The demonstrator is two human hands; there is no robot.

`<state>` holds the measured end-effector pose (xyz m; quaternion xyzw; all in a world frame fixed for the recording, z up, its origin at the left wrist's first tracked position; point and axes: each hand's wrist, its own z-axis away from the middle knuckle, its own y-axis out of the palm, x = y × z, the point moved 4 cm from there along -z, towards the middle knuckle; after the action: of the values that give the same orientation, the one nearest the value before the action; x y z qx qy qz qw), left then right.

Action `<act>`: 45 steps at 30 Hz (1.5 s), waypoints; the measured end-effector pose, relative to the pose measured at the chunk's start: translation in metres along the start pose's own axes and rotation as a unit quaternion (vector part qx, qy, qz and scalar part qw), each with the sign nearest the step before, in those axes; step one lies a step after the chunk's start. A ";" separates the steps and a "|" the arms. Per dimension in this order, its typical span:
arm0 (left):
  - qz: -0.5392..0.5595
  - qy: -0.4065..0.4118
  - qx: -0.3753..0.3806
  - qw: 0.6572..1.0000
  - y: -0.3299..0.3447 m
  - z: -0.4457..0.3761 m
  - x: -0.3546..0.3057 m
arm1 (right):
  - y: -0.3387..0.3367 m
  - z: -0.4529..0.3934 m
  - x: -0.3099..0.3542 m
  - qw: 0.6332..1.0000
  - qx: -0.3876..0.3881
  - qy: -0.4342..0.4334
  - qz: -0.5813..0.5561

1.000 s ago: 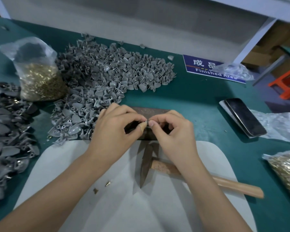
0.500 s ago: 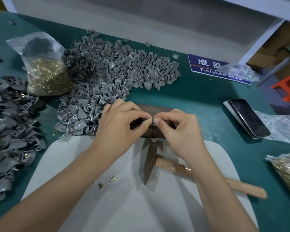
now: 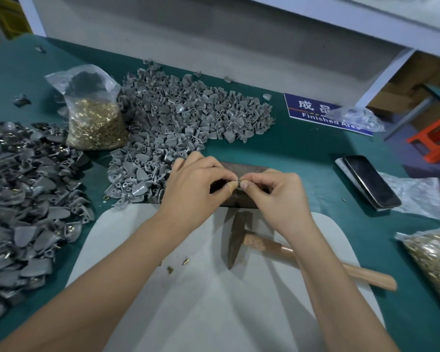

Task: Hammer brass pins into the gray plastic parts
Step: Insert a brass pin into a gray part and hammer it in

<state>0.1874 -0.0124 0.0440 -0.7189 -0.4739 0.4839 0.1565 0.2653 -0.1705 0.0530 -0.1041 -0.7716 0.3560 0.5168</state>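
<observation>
Nothing has moved since a second ago: my left hand [image 3: 196, 189] and right hand [image 3: 277, 196] still pinch a gray part [image 3: 236, 183] over the iron block [image 3: 247, 168], where I should seat its pin straight before lifting the hammer [image 3: 239, 237].

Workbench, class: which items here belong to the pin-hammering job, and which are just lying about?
Job: left hand and right hand pinching a small piece; hammer; metal block; gray parts pile; bag of brass pins; loose pins.

Lying about: phone; Finished Area sign; orange stool.
</observation>
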 end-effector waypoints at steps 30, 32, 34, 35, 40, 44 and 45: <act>-0.086 0.028 0.042 0.995 -0.018 -0.006 -0.003 | -0.069 0.098 -0.015 0.965 0.068 -0.092 0.237; -0.084 0.031 0.039 0.995 -0.019 -0.006 0.000 | -0.074 0.088 -0.009 0.983 0.066 -0.069 0.160; -0.079 0.034 0.029 0.996 -0.019 -0.006 0.003 | -0.075 0.079 0.000 0.984 0.052 -0.063 0.157; -0.077 0.036 0.024 0.996 -0.019 -0.005 0.004 | -0.074 0.074 0.004 0.982 0.045 -0.060 0.176; -0.079 0.041 0.013 0.996 -0.018 -0.005 0.003 | -0.062 0.050 0.008 0.977 0.049 0.005 0.206; -0.082 0.051 0.012 0.995 -0.018 -0.005 0.002 | -0.057 0.039 0.021 0.979 0.036 0.023 0.200; -0.084 0.052 0.011 0.995 -0.018 -0.005 0.002 | -0.057 0.037 0.027 0.979 0.024 0.011 0.200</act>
<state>0.1820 -0.0003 0.0574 -0.6991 -0.5182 0.4360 0.2292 0.2325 -0.2139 0.1018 -0.2478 -0.7207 0.4696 0.4457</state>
